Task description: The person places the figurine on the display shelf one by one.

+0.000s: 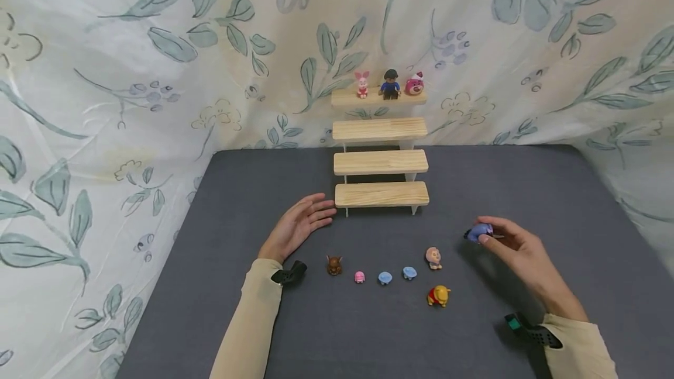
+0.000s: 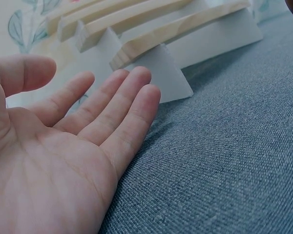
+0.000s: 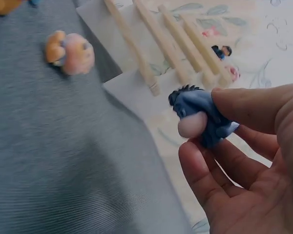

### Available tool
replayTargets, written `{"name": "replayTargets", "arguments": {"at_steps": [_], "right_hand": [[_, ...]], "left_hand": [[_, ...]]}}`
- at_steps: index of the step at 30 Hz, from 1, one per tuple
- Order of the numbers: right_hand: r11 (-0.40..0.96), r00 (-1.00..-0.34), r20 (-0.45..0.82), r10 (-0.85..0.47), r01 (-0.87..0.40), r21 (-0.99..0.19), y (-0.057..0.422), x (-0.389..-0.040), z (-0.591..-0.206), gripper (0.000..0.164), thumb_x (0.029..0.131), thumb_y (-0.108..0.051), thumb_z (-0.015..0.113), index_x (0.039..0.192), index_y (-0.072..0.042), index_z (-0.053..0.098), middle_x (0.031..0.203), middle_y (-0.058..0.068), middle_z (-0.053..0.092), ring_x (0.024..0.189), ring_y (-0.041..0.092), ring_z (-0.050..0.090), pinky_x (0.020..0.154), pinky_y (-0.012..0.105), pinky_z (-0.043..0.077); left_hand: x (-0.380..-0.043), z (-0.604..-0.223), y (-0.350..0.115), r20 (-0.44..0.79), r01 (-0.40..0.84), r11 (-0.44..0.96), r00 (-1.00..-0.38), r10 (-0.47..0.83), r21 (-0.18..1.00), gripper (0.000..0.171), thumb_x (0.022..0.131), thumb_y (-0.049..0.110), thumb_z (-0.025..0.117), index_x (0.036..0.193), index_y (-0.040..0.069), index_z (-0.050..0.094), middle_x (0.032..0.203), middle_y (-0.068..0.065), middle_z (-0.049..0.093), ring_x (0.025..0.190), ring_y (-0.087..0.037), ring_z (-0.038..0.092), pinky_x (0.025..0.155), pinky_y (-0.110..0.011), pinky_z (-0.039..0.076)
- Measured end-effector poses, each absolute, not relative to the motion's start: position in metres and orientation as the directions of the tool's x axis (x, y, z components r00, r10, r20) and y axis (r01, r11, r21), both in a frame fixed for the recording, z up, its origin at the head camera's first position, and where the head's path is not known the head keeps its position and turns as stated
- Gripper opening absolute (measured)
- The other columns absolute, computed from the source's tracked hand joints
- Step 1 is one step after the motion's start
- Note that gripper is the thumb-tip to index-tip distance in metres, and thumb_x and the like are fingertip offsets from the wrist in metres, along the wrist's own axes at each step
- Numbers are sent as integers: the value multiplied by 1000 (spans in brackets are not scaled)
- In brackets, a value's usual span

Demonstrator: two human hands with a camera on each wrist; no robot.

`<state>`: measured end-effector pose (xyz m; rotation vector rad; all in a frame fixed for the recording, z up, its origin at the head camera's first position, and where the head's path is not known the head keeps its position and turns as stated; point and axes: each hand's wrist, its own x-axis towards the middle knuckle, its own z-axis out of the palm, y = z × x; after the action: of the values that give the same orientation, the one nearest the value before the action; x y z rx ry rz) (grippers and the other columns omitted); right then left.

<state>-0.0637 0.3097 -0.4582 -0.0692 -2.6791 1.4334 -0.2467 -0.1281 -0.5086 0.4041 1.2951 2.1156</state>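
Observation:
My right hand (image 1: 518, 256) pinches a small blue donkey figurine (image 3: 200, 114) between thumb and fingers, raised over the right part of the grey table. Its dark mane and pale muzzle show in the right wrist view. My left hand (image 1: 299, 224) lies palm up with straight fingers, holding nothing, fingertips right at the left end of the lowest step of a wooden stepped display shelf (image 1: 381, 195). On the top step stand a pink piglet figurine (image 1: 362, 84), a toy man in blue (image 1: 390, 85) and a pink bear figurine (image 1: 415, 83).
Along the table's middle lie a brown figurine (image 1: 334, 265), a small pink one (image 1: 360, 277), two light-blue pieces (image 1: 385, 278), a peach-and-pink figurine (image 1: 434, 258) and a yellow bear in red (image 1: 439, 296). A leaf-patterned cloth (image 1: 221, 75) hangs behind the shelf.

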Motion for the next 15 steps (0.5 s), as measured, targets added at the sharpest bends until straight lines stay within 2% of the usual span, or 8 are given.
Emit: {"name": "replayTargets", "arguments": {"at_steps": [6, 10, 15], "right_hand": [[532, -991, 122, 51, -76, -844, 306, -77, -439, 40, 103, -17, 61, 143, -11, 57, 117, -24, 62, 98, -2, 66, 79, 10, 54], [494, -986, 165, 30, -129, -860, 301, -87, -428, 41, 102, -11, 61, 142, -9, 56, 117, -21, 64, 93, 4, 69, 77, 13, 57], [462, -985, 168, 38, -132, -877, 292, -98, -418, 37, 100, -11, 63, 137, -6, 58, 115, -18, 66, 92, 4, 68, 77, 14, 56]], "left_hand": [[-246, -508, -128, -58, -337, -321, -764, 642, 885, 57, 112, 25, 36, 158, -5, 19, 146, -13, 51, 129, -21, 60, 109, -32, 51], [-246, -507, -129, -62, -334, -324, -775, 629, 885, 56, 112, 25, 36, 158, -4, 21, 145, -13, 52, 128, -21, 60, 108, -32, 52], [-245, -507, -127, -71, -348, -324, -770, 634, 880, 56, 112, 25, 36, 158, -4, 21, 147, -15, 49, 128, -21, 60, 109, -32, 51]]}}
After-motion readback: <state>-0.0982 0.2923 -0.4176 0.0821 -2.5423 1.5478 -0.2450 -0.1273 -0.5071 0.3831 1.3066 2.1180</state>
